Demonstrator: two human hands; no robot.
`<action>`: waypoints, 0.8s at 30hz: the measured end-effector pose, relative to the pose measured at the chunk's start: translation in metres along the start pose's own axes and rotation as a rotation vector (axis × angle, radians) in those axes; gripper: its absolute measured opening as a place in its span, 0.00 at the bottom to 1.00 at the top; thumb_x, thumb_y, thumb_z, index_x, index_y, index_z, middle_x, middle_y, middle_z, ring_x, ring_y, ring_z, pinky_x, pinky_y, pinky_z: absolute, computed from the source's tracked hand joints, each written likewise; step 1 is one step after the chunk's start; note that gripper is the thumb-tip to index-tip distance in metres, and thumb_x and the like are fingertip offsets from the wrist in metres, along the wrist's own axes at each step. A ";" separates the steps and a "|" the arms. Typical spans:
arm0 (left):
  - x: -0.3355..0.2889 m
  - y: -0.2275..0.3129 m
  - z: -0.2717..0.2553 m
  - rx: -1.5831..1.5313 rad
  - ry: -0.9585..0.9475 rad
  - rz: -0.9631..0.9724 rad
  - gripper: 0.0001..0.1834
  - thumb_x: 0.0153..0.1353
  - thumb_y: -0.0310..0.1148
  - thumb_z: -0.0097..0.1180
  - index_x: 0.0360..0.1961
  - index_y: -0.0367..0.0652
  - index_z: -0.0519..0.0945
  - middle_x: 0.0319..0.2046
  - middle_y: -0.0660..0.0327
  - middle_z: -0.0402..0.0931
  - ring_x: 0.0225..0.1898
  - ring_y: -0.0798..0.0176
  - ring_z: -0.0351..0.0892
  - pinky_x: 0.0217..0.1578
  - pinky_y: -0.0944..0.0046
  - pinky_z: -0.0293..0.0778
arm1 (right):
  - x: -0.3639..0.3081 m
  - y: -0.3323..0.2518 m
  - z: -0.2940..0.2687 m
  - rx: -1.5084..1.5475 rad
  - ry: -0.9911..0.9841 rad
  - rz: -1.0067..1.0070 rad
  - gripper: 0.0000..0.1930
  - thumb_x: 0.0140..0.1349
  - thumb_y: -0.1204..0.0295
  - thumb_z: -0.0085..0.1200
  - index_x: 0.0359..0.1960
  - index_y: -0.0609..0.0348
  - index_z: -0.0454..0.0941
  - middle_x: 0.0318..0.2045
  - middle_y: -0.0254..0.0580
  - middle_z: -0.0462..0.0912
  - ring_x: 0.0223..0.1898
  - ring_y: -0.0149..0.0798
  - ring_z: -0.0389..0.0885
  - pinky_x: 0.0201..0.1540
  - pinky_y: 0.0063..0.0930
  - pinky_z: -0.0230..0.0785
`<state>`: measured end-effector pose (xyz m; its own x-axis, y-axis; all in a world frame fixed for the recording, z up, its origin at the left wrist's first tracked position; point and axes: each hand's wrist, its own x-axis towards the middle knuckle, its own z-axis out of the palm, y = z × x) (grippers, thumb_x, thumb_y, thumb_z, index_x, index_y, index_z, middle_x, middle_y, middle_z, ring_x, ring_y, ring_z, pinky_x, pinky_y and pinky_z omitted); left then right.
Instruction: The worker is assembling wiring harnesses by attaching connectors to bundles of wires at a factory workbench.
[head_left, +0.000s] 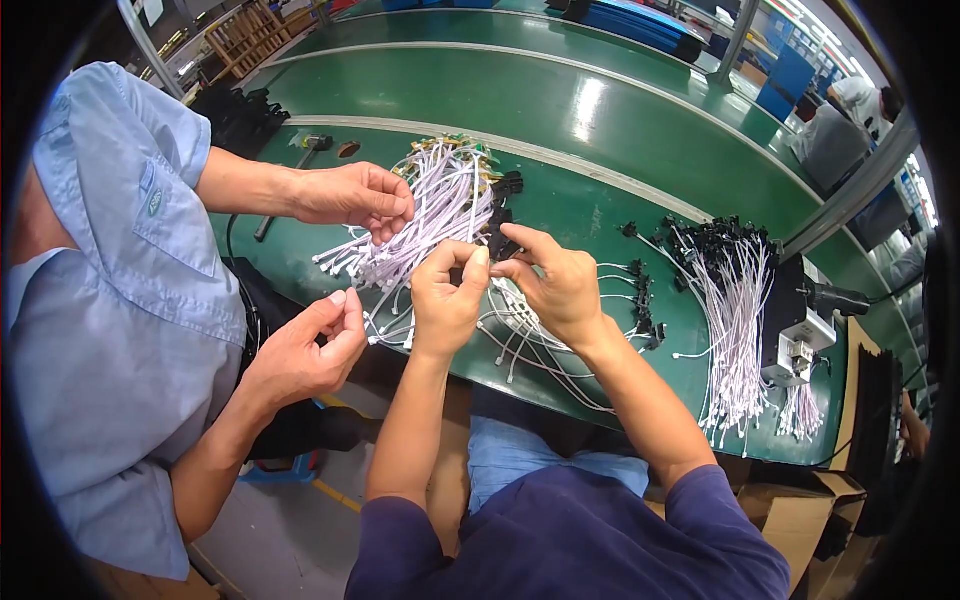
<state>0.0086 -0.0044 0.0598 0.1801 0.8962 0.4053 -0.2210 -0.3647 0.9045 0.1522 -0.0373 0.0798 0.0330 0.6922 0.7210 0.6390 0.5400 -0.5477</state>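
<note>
Close together over the near edge of the green bench are my two hands. My left hand [447,300] is closed, thumb pressed to the index finger; whatever lies in the pinch is too small to make out. My right hand [556,288] curls toward it with bent fingers, and its grip is also unclear. Just beyond my fingertips lies a large bundle of white cables [425,215] with small white plugs. Several small black parts [508,186] sit at its right side. Under and right of my hands are loose white cables with black ends [640,295].
At left, a co-worker's two hands [355,198] reach over the cable bundle. A second white cable bundle [735,320] lies at right, beside a black and white device [800,325]. Cardboard boxes [800,515] stand below right. A raised pale rail [590,175] crosses the bench.
</note>
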 end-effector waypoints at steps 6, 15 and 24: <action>0.003 -0.003 -0.008 -0.027 -0.070 0.060 0.07 0.66 0.29 0.53 0.30 0.40 0.73 0.19 0.68 0.71 0.19 0.80 0.64 0.20 0.78 0.59 | 0.007 -0.002 -0.007 0.070 -0.138 0.052 0.20 0.49 0.76 0.67 0.45 0.63 0.77 0.29 0.45 0.85 0.30 0.38 0.86 0.32 0.26 0.77; -0.006 0.004 -0.005 -0.364 -0.083 -0.006 0.07 0.66 0.30 0.52 0.31 0.39 0.72 0.20 0.66 0.71 0.19 0.78 0.64 0.20 0.77 0.60 | 0.011 -0.018 -0.014 0.168 -0.124 -0.022 0.21 0.48 0.78 0.67 0.47 0.62 0.78 0.32 0.46 0.84 0.31 0.38 0.85 0.34 0.26 0.76; -0.004 0.015 -0.005 -0.315 -0.138 -0.095 0.09 0.67 0.32 0.51 0.29 0.41 0.72 0.19 0.70 0.69 0.18 0.79 0.61 0.19 0.77 0.57 | 0.005 -0.015 -0.014 0.238 -0.115 -0.027 0.19 0.50 0.80 0.65 0.46 0.63 0.79 0.30 0.44 0.85 0.31 0.33 0.85 0.33 0.25 0.76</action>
<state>0.0002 -0.0126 0.0706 0.3369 0.8721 0.3548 -0.4783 -0.1660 0.8624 0.1538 -0.0484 0.0979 -0.0773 0.7186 0.6911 0.4393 0.6468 -0.6234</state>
